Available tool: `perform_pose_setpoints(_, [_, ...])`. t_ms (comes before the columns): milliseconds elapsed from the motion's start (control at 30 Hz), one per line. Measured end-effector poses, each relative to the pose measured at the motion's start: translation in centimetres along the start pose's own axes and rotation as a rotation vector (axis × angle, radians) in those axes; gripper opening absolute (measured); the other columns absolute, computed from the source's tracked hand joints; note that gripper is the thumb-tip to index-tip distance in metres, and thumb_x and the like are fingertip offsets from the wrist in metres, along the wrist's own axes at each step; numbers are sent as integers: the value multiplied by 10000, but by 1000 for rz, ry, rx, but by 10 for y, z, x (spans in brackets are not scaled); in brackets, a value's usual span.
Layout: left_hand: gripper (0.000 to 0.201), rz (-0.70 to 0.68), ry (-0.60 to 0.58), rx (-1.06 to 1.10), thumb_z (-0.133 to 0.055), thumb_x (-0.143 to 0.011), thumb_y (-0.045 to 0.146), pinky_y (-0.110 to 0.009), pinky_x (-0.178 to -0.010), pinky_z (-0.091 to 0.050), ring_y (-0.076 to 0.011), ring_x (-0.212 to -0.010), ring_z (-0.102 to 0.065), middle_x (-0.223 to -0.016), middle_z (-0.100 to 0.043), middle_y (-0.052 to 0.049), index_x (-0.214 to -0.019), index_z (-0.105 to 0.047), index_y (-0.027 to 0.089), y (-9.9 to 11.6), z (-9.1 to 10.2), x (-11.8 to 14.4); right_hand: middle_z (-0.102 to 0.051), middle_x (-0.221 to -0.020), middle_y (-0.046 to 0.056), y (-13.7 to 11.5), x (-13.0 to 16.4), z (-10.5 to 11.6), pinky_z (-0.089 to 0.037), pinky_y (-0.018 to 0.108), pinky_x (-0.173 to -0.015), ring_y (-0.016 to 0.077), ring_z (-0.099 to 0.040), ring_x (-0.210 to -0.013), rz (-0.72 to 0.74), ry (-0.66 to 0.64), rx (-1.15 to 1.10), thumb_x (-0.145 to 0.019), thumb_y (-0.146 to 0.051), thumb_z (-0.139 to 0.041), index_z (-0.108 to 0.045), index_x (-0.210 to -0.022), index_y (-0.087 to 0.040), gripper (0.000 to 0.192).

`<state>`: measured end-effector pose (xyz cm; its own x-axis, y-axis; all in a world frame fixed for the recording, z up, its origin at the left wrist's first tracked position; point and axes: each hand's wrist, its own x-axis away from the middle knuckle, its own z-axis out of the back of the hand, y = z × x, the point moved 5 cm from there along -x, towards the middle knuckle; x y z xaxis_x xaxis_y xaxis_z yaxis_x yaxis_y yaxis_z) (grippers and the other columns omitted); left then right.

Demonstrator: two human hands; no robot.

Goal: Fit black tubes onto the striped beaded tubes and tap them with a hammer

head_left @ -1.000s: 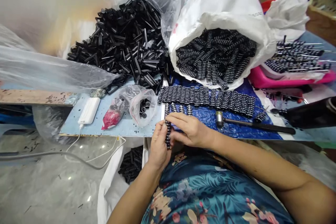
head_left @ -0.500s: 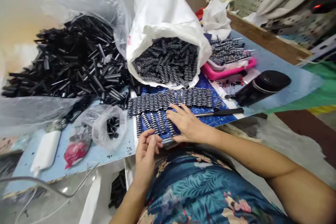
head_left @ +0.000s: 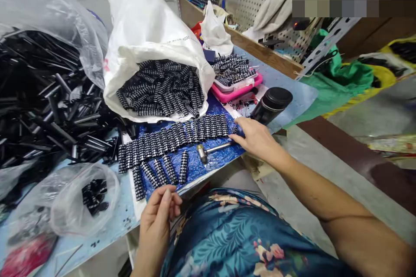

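Note:
My right hand (head_left: 258, 138) reaches out over the blue sheet (head_left: 212, 161) and closes on the handle of a small hammer (head_left: 208, 150), whose metal head points left. It is at the right end of a long row of black-and-white banded rollers (head_left: 172, 136). Several loose rollers (head_left: 162, 169) lie in front of that row. My left hand (head_left: 159, 214) hovers at the table's front edge below them, its fingers loosely curled with nothing visible in it.
A white sack (head_left: 143, 17) full of banded rollers lies open behind the row. A heap of black tubes (head_left: 39, 104) fills the left. A clear bag of black caps (head_left: 84, 199), a pink tray (head_left: 242, 88) and a black flask (head_left: 271, 104) stand around.
My hands have parted and the roller they held is gone from them. My right hand moved right along the row onto the hammer handle. The view swung right.

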<state>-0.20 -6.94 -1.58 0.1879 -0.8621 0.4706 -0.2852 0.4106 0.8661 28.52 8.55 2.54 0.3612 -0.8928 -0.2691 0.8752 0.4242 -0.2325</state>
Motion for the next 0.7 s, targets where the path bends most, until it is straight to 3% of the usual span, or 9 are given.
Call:
perform_pose_setpoints(133, [422,-9,-159,-37,-653,-858,541,-186,-558,-382,-80,-596,-508,-744,-604,-27,-1007,-615,147,7,-24,-3,-642,-1103,146,30,9,-18,-497,398,-886,285,-620,-994,-28,-114,35,-909,-252,-632,-593,-1155,-102,291])
perform_pose_setpoints(267, [415,25,-242,-54,-638,-874,534,-181,-526,-343,-66,-556,-493,-713,-600,-27,-968,-614,130,7,-28,1,-644,-1127,153,15,15,-2,-507,413,-892,294,-632,-998,51,97,-23,-927,-316,-626,-587,-1190,-99,343])
perform_pose_setpoints(333, [436,44,-181,8,-648,-860,549,-185,-522,-349,-74,-561,-509,-725,-616,-40,-948,-608,124,8,-23,3,-656,-1105,124,-15,14,11,-510,383,-890,261,-644,-966,149,178,-150,-927,-336,-645,-575,-1219,-127,365])
perform_pose_setpoints(433, [533,25,-43,242,-672,-815,600,-226,-623,-454,-135,-719,-611,-887,-671,-83,-1087,-582,150,13,-17,2,-658,-1137,109,-89,10,15,-504,334,-916,222,-648,-1002,382,155,-420,-903,-303,-695,-560,-1227,-149,383])
perform_pose_setpoints(500, [584,-11,46,417,-700,-789,597,-257,-724,-498,-161,-847,-632,-982,-671,-85,-1166,-567,171,16,-10,0,-646,-1181,116,-150,10,3,-477,357,-969,224,-618,-1097,619,39,-596,-925,-255,-663,-546,-1220,-141,338])
perform_pose_setpoints(600, [461,-70,226,524,-763,-748,519,-212,-704,-483,-121,-803,-600,-884,-640,-43,-967,-630,135,13,18,1,-626,-1221,133,-223,9,-23,-444,417,-1012,262,-545,-1214,891,-126,-739,-974,-272,-593,-563,-1189,-116,268])
perform_pose_setpoints(700, [410,-61,366,567,-783,-726,471,-186,-502,-374,-60,-545,-478,-712,-561,13,-849,-589,132,1,61,10,-659,-1103,99,-268,-11,-56,-481,359,-926,221,-598,-1068,933,-287,-809,-1016,-312,-526,-609,-1100,-130,217])
